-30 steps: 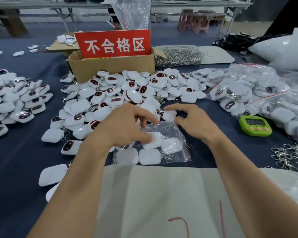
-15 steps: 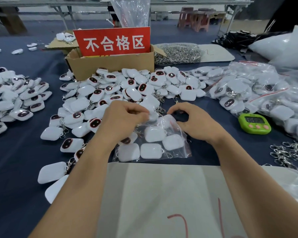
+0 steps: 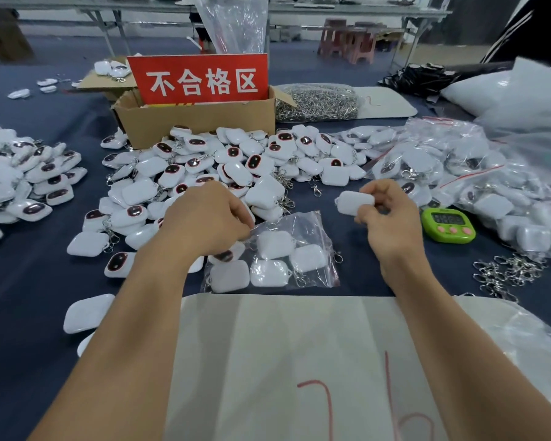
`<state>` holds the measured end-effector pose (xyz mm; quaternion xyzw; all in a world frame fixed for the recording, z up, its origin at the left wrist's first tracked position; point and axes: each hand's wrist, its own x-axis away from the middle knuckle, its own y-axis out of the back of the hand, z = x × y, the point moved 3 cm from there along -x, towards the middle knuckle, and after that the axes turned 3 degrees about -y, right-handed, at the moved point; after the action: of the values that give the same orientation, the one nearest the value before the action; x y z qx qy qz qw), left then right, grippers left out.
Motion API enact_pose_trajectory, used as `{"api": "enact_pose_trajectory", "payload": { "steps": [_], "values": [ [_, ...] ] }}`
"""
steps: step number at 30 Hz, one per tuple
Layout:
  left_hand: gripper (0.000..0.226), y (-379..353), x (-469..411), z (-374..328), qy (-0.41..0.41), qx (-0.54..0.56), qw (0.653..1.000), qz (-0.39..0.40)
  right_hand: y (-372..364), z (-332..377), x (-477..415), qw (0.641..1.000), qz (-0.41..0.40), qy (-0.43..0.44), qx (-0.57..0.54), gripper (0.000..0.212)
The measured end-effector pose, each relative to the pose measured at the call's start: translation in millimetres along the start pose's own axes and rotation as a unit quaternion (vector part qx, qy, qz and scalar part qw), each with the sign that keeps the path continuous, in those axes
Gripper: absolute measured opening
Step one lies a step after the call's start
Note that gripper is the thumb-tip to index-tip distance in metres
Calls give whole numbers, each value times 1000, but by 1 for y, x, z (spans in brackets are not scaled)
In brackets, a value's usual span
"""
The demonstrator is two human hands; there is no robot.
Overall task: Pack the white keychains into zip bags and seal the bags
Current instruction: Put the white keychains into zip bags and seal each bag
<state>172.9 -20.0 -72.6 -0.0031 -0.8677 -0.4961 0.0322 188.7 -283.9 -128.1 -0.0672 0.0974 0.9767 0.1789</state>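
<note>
A clear zip bag (image 3: 277, 253) with several white keychains inside lies on the dark blue table in front of me. My left hand (image 3: 204, 221) pinches the bag's upper left edge. My right hand (image 3: 392, 218) is lifted to the right of the bag, and its fingers grip one white keychain (image 3: 353, 202). A large loose pile of white keychains (image 3: 223, 167) with dark oval faces spreads behind the bag.
A cardboard box (image 3: 198, 119) with a red sign stands behind the pile. Filled zip bags (image 3: 452, 173) heap at the right, beside a green timer (image 3: 447, 224). Metal clasps (image 3: 506, 272) lie at the right, a second keychain pile (image 3: 23, 176) at the left, white sheets (image 3: 283, 361) close to me.
My right hand has left the bag's mouth and moved right and up, now holding a single keychain. My left hand has stayed at the bag's upper left edge.
</note>
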Motion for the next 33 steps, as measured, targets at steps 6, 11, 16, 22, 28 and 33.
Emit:
{"api": "enact_pose_trajectory", "payload": {
  "steps": [6, 11, 16, 22, 28, 33],
  "values": [
    [23, 5, 6, 2, 51, -13, 998, 30, 11, 3, 30, 997, 9, 9, -75, 46],
    [33, 10, 7, -14, -31, 0, 999, 39, 9, 6, 28, 998, 22, 6, -58, 41],
    [80, -13, 8, -21, -68, -56, 985, 147, 11, 7, 21, 998, 18, -6, -65, 37],
    [68, -20, 3, -24, -105, -21, 989, 99, 11, 9, 18, 997, 12, -17, -69, 37],
    [39, -47, 8, -44, -126, -29, 990, 52, 9, 9, 21, 992, 18, -60, -107, 35],
    [25, -50, 3, -44, -118, 123, 985, -15, 12, 12, 23, 983, 26, -101, -153, 25]
  ]
}}
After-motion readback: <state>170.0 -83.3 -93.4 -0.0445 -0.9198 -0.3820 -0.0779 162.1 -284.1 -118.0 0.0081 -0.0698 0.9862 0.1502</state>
